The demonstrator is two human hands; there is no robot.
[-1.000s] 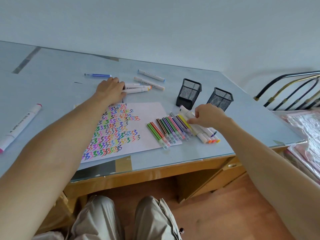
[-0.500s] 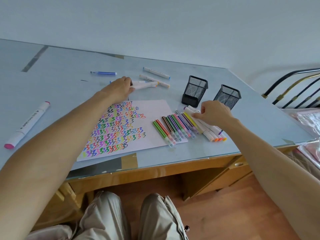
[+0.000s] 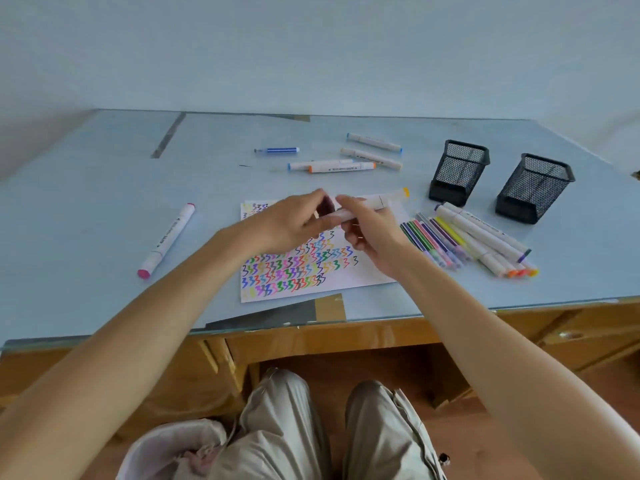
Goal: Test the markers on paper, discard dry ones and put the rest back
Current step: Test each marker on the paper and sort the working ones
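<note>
gripping yellow-capped marker [image 3: 375, 202] w/ both hands over scribbled paper [image 3: 304, 268].

Setting: home room, likely bedroom or study. Wooden desk [image 3: 346, 336] with drawers under a glass top, set against a plain pale wall [image 3: 311, 46]; wood floor [image 3: 485, 445]; two mesh pen holders [image 3: 459, 171] far right.

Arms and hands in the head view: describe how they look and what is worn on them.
Both forearms are bare as far as the frame shows, with no sleeve in view. The left hand and right hand wear no gloves; no watch, bracelet or ring can be made out. Light grey trousers cover the knees below.
</note>
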